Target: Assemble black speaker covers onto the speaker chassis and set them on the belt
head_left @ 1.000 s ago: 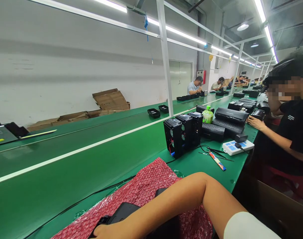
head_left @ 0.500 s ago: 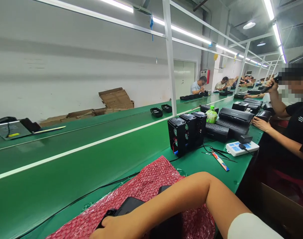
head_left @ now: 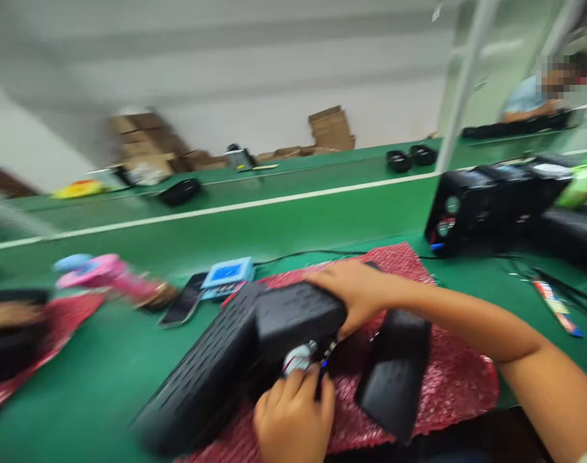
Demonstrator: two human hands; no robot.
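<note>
A black plastic housing [head_left: 300, 315] with a slotted surface is tilted up on red bubble wrap [head_left: 409, 257]. My right hand [head_left: 355, 289] is closed over its upper right edge, thumb below and fingers on top. My left hand [head_left: 296, 411] is under its open side, with fingers curled at a round, whitish part [head_left: 299, 357] and some thin wires. What those fingers pinch is hidden. A long slotted black casing [head_left: 201, 373] leans at the left, against the housing. Right of my hands, another black plastic piece [head_left: 394, 379] lies on the wrap.
At the left, another person's hand [head_left: 11, 315] rests on a black item over red wrap. A phone [head_left: 183, 301], a blue box [head_left: 228, 276] and a pink object [head_left: 105, 273] lie nearby. Black units [head_left: 496, 199] stand at right; a conveyor [head_left: 274, 212] runs behind.
The view has swung left and down, blurring things. My left hand has come into sight at the tilted housing. My right hand now grips its upper edge.
</note>
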